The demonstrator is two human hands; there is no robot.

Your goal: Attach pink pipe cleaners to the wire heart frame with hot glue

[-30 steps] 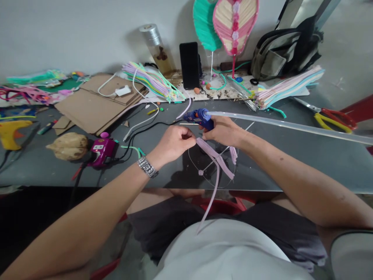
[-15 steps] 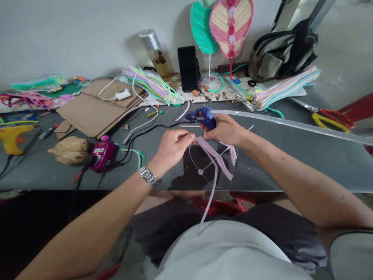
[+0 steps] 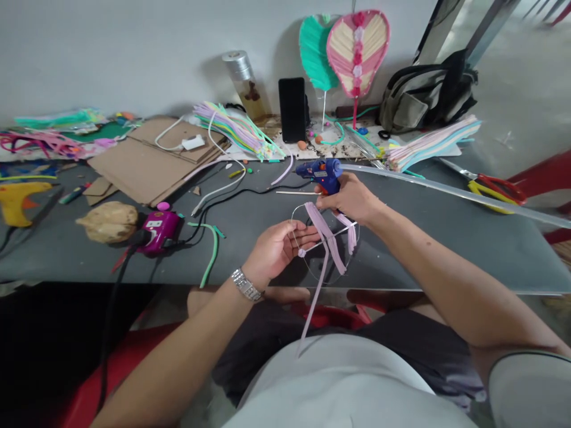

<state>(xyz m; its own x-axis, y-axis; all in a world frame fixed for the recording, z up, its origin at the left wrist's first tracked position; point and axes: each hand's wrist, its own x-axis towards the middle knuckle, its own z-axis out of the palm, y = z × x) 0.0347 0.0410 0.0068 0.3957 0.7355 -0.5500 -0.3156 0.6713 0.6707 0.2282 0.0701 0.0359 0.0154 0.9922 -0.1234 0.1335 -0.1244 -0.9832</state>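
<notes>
My right hand (image 3: 350,199) grips a blue glue gun (image 3: 322,172) with a long clear glue stick (image 3: 450,191) running out to the right; the same fingers pinch the top of a thin wire hoop (image 3: 325,279) wrapped with lilac pipe cleaners (image 3: 328,238). My left hand (image 3: 277,249) sits below and left of it, palm half up, fingers loosely curled around the hoop's left side near a small lilac knot. One long pipe cleaner hangs down over the table edge toward my lap.
On the grey table (image 3: 468,249): a purple device (image 3: 158,229) with black cables, a tan lump (image 3: 109,221), cardboard sheets (image 3: 143,160), pipe cleaner bundles (image 3: 238,128), a phone (image 3: 292,110), a bottle (image 3: 243,83), leaf-shaped crafts (image 3: 354,50), a backpack (image 3: 423,95), scissors (image 3: 493,187), a yellow glue gun (image 3: 15,202).
My left hand dropped from the pinch beside the glue gun down to the hoop's left side and loosened. The right hand and gun shifted slightly right.
</notes>
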